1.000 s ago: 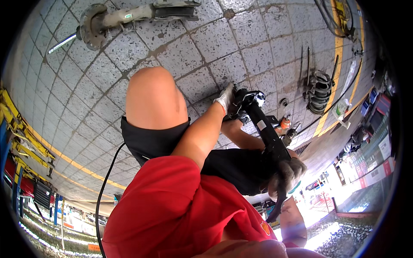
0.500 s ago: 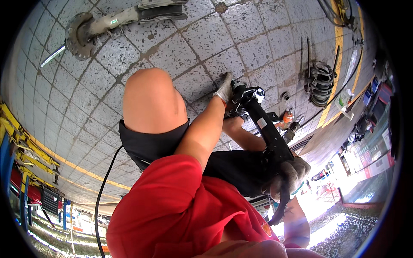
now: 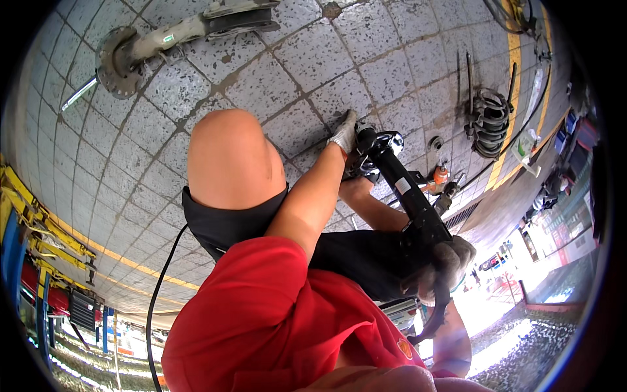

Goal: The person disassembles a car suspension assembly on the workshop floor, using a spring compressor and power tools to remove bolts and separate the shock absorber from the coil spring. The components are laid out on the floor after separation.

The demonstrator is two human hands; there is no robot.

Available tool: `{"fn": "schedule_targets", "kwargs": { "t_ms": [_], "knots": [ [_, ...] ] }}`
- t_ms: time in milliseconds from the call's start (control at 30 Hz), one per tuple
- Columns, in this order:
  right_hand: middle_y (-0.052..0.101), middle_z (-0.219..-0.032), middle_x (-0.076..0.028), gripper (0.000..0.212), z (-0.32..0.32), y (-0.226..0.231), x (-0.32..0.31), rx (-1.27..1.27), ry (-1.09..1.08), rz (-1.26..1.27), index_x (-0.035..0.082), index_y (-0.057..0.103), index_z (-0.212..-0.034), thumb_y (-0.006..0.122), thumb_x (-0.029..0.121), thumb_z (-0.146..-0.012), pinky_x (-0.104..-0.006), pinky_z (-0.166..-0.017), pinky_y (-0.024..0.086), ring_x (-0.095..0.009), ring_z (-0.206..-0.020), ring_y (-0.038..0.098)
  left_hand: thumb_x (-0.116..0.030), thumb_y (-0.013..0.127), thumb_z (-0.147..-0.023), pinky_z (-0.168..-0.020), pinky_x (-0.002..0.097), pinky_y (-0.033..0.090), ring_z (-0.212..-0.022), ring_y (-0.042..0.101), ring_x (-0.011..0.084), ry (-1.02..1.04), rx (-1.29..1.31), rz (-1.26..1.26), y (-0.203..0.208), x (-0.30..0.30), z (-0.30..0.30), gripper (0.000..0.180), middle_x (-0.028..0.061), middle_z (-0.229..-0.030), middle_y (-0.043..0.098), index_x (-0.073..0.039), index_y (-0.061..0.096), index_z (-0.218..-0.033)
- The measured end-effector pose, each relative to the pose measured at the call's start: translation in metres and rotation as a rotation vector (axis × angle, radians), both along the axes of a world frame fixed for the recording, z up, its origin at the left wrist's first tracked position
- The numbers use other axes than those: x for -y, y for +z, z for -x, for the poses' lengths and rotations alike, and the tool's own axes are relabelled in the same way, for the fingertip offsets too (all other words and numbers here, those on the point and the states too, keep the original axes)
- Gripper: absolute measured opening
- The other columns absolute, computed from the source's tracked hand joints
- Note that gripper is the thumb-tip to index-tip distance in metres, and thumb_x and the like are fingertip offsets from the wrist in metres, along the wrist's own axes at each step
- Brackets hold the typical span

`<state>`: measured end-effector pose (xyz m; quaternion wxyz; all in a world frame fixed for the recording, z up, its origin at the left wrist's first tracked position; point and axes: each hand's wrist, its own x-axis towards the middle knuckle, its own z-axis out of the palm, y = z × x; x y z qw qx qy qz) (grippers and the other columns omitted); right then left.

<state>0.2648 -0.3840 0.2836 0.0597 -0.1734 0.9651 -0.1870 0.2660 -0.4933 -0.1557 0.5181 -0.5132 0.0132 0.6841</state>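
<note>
A black shock absorber strut (image 3: 408, 193) slants across in front of me, between my bent knees. Beside its far end is my left hand (image 3: 343, 135) in a pale knitted glove, its fingers against the fittings there and partly hidden. At the near end, my right hand (image 3: 450, 258) in a dirty grey glove is wrapped round the strut's bracket. A dark curved piece (image 3: 434, 317) hangs below that hand; I cannot make out what it belongs to. A shiny metal part (image 3: 396, 141) shows near the far end.
An old, dirty strut with a round plate (image 3: 173, 39) lies on the tiled floor at far left. To the right are a coil spring (image 3: 488, 124), a thin rod (image 3: 469, 81), a small round part (image 3: 436, 142) and an orange-and-grey power tool (image 3: 440, 178). Yellow lift arms (image 3: 49, 232) stand at left.
The view has shifted slightly. Both hands and the strut have moved a little to the right, with the grip on the near end kept.
</note>
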Motion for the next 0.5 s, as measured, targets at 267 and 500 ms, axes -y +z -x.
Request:
{"fn": "schedule_targets", "kwargs": {
  "t_ms": [267, 500],
  "knots": [
    [0.065, -0.091, -0.017, 0.04, -0.007, -0.009, -0.011, 0.0, -0.029, 0.01, 0.0, 0.069, -0.104, 0.064, 0.031, -0.08, -0.0511, -0.082, 0.051, -0.034, -0.082, 0.059, -0.085, 0.043, -0.098, -0.089, 0.054, 0.061, -0.095, 0.075, 0.0345, -0.117, -0.021, 0.022, 0.016, 0.008, 0.007, 0.082, 0.0172, -0.112, 0.079, -0.013, 0.075, -0.123],
    [0.065, -0.092, -0.016, 0.04, -0.006, -0.008, -0.009, 0.017, -0.074, 0.034, 0.0, 0.07, -0.104, 0.065, 0.027, -0.075, -0.0517, -0.083, 0.051, -0.036, -0.087, 0.06, -0.096, 0.045, -0.087, -0.112, 0.0554, 0.046, -0.128, 0.064, 0.0407, -0.163, 0.011, 0.051, 0.016, 0.002, -0.013, 0.101, 0.0213, -0.134, 0.073, -0.012, 0.067, -0.138]
  ]
}}
